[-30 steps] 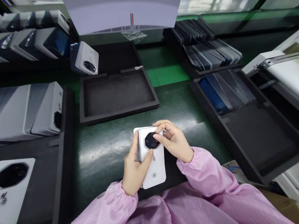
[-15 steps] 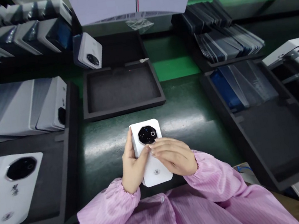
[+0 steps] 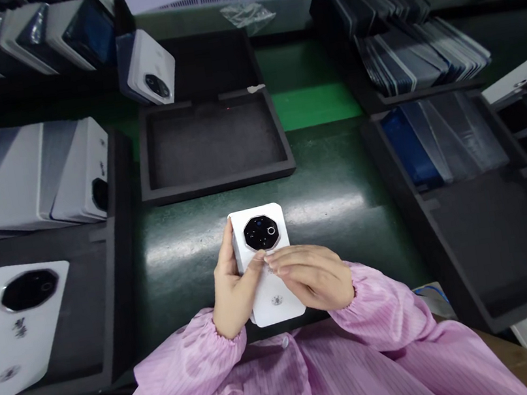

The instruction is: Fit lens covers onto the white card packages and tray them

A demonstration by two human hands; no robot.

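Green worktop [image 3: 327,161], near side: left hand [image 3: 231,293] grip closed round white panel [image 3: 266,291]; right hand [image 3: 314,277] has moved off black octagon [image 3: 261,233], leaving it showing; can't tell right grip.

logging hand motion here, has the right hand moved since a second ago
Yes: the right hand has moved away from the near rim of the middle black tray, and slightly left.

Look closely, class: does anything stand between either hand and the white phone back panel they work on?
Nothing visible does. The left hand holds the white phone back panel by its left edge; the right hand is over its face, below the black camera window. No other object shows between.
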